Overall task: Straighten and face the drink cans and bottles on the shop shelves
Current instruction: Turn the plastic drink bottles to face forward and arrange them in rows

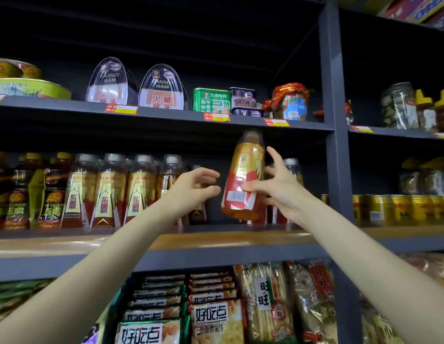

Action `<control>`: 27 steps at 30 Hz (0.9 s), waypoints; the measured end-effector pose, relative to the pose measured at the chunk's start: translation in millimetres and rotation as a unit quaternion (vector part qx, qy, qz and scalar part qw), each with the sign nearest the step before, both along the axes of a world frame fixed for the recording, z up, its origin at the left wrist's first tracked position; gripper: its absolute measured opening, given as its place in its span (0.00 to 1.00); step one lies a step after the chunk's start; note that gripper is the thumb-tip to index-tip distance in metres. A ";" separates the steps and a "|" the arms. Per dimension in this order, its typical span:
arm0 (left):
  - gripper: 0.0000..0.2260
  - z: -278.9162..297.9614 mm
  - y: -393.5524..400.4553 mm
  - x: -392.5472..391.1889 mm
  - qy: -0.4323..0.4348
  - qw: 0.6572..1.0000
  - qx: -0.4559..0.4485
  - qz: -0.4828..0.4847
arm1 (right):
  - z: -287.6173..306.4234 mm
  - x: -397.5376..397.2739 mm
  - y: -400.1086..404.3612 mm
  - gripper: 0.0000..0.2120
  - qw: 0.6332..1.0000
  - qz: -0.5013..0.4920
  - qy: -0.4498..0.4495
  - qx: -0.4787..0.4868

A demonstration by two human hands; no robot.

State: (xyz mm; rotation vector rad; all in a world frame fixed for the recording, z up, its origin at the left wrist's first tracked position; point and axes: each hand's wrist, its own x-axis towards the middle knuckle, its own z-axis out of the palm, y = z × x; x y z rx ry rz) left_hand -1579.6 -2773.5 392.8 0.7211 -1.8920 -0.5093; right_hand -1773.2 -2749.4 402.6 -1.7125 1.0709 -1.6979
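Head view. Item: gold-and-red labelled plastic drink bottle (243,177), lifted off grey metal shelf w/ wood-tone edge (216,240), tilted, barcode side out. Right hand (278,187) grip pinches it; left hand (191,187) loosely curled, holding nothing. Step: facing. Next: rotate label fwd, seat in gap beside matching clear-capped bottle row (111,192). Dim shop aisle.

Gap beside lifted bottle (243,177) (bottle row (111,192) crowds left).
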 end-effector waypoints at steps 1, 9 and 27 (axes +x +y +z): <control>0.13 -0.9 -5.3 3.4 -0.031 0.998 -0.043 0.043 | -5.1 -1.1 -3.2 0.50 1.000 -0.028 0.006 -0.012; 0.18 -20.3 -44.7 12.5 -0.217 0.911 -0.189 0.296 | -34.0 -11.9 -33.6 0.54 0.930 -0.280 0.232 -0.050; 0.24 -1.9 -71.1 35.4 -0.230 0.868 -0.200 0.393 | -22.1 -21.8 -65.3 0.60 0.813 -0.407 0.413 0.043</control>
